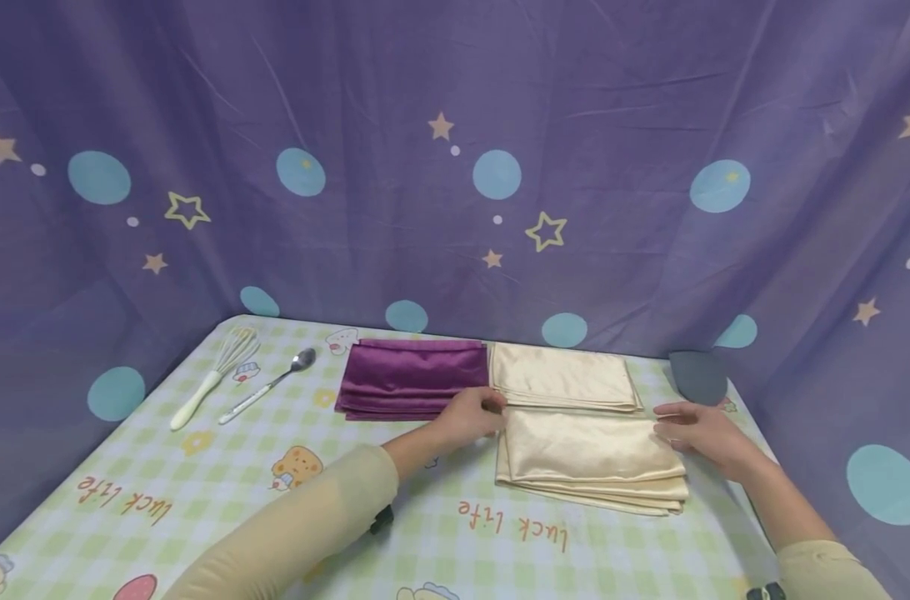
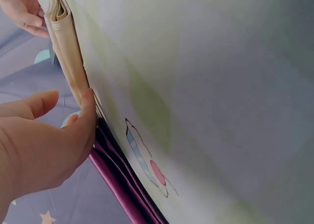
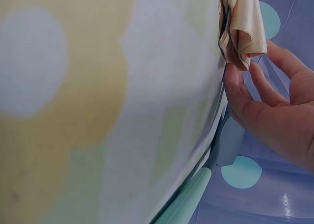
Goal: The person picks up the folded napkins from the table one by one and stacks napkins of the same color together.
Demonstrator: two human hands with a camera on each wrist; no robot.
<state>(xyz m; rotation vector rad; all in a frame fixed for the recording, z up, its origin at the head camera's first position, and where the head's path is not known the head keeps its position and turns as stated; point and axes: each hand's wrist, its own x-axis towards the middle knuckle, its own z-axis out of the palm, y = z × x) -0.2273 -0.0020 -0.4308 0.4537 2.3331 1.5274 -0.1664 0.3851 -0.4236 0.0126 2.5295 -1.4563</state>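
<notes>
On table (image 1: 200, 467): near cream cloth (image 1: 590, 457) folded, bracketed by left hand (image 1: 472, 414) and right hand (image 1: 698, 435), fingers relaxed, touching edges, gripping nothing. Behind: cream (image 1: 563, 377) and purple (image 1: 413, 377) folded cloths. Squaring remains, by appearance.

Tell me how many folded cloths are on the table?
3: a purple cloth at the back, a cream cloth beside it, and another cream cloth in front, between both hands.
</notes>
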